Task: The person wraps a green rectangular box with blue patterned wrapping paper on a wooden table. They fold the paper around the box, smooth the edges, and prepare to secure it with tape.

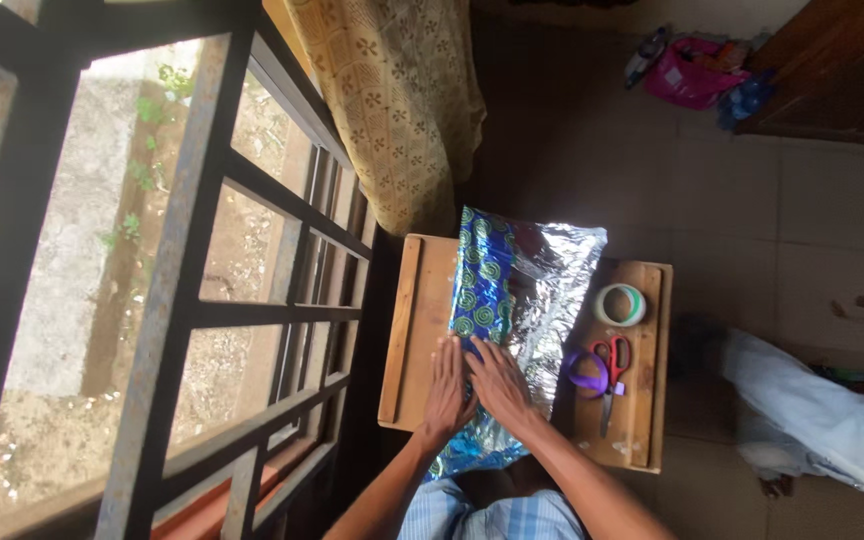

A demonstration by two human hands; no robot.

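Blue-and-green patterned wrapping paper [480, 290], silver on its turned-up underside [552, 290], spread across the middle of a small wooden tabletop [422, 300] and hanging over both its far and near edges. Pressed flat onto the patterned part near the near edge: left hand [449, 385], fingers straight and close together, clamped on nothing. Just beside it, touching at the fingertips: right hand [499, 385], palm down, fingers slightly spread, also gripping nothing, lying where patterned side meets silver side. To the right of the paper on bare wood: red-handled scissors [611, 372], next to a coil of purple ribbon [586, 372]; farther away, a roll of tape [620, 304]. Beyond the tabletop, a patterned yellow curtain [397, 100] beside a barred window [202, 300]. At lower right on the tiled floor [752, 230], a pale plastic bag [822, 420].
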